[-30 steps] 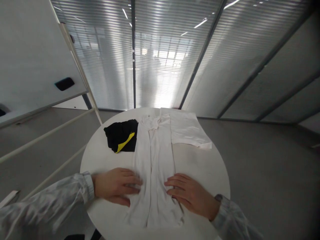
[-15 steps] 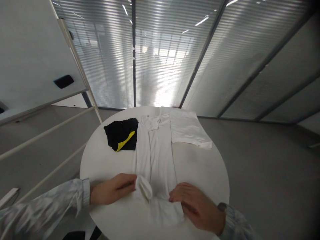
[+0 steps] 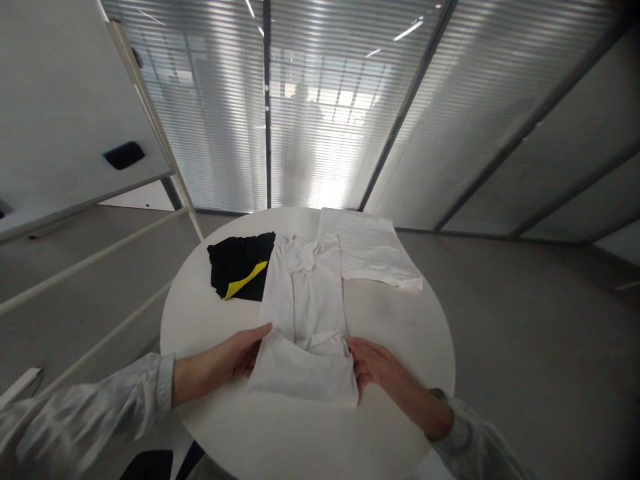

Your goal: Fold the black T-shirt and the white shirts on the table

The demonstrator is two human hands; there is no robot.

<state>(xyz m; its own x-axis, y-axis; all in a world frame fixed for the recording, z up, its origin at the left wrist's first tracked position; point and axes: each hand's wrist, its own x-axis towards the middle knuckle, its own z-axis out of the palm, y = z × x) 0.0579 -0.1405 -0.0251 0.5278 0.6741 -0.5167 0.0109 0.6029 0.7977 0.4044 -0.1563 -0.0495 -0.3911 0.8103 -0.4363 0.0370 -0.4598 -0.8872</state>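
A white shirt (image 3: pixel 320 300) lies lengthwise on the round white table (image 3: pixel 400 347), its neckline at the far end and its near end turned back over itself. At the left edge of that fold, my left hand (image 3: pixel 239 355) pinches the cloth, thumb on top and the other fingers partly hidden. My right hand (image 3: pixel 373 363) grips the fold's right edge, fingers closed on the fabric. To the shirt's left lies a folded black garment (image 3: pixel 237 267) with a yellow strip. A second folded white garment (image 3: pixel 373 247) sits at the back right, beside the shirt's far end.
A whiteboard (image 3: pixel 60 100) on a pale metal frame stands at the left, a black eraser-like object (image 3: pixel 124 155) on it. Glass partitions with blinds (image 3: pixel 320 133) rise behind the table. A dark chair part (image 3: pixel 147 465) shows at the lower left.
The shirt's near end has been folded up and away from me. Both hands moved slightly forward, and my right hand now holds the fold's right edge.
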